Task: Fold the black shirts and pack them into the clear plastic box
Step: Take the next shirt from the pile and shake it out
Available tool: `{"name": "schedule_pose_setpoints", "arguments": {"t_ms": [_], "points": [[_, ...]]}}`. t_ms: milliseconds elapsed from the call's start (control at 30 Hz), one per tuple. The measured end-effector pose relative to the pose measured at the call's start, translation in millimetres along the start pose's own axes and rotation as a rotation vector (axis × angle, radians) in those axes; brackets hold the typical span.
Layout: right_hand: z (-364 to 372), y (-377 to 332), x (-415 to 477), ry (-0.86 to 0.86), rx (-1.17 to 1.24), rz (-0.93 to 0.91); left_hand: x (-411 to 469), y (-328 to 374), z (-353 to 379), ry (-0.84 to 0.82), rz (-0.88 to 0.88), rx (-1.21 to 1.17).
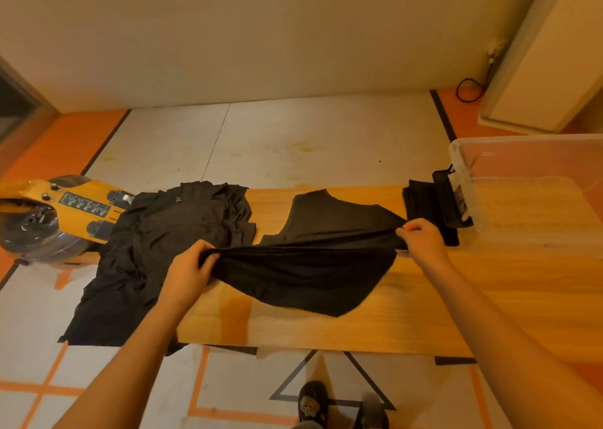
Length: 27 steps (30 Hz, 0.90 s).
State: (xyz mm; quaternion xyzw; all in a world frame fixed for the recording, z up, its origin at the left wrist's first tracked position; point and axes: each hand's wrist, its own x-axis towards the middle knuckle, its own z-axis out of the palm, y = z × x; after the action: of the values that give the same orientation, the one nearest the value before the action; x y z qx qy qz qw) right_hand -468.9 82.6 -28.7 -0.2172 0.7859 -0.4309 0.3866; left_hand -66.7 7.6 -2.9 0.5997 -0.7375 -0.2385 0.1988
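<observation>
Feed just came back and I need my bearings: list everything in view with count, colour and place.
spread shirt: 1, black, table centre, stretched between both grips
shirt pile: count unclear, black, table's left end
folded shirts: count unclear, black, beside the box
plastic box: 1, clear, table's right end
latch: 1, black, on the box's near-left wall
table: 1, orange-brown wood
machine: 1, yellow and black, far left
cable: 1, black, floor by far wall
shoes: 2, dark, bottom edge
left grip: holds shirt's left end
right grip: pinches shirt's right end
</observation>
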Motion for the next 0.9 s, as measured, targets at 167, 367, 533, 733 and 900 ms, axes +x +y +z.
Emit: {"name": "schedule_pose_setpoints", "arguments": {"t_ms": [167,367,533,733,900], "points": [[-39.6,-72.1,-15.7,0.025,0.387,-0.078,41.3,41.6,-39.1,0.107,0.024,-0.138],[-86.1,-107.1,-39.9,-0.053,0.599,-0.097,55.7,68.0,-64.8,0.146,0.097,-0.379],[-111.7,-143.3,-57.4,-0.096,0.504,-0.180,65.0,91.4,-91.4,0.121,0.159,-0.452],[-133.7,-197.2,-62.6,-0.023,0.319,-0.280,91.4,124.9,-145.9,0.142,0.215,-0.462],[-129.2,-229.0,-53.9,-0.037,0.429,-0.338,108.0,152.5,-169.3,0.094,0.210,-0.552]]}}
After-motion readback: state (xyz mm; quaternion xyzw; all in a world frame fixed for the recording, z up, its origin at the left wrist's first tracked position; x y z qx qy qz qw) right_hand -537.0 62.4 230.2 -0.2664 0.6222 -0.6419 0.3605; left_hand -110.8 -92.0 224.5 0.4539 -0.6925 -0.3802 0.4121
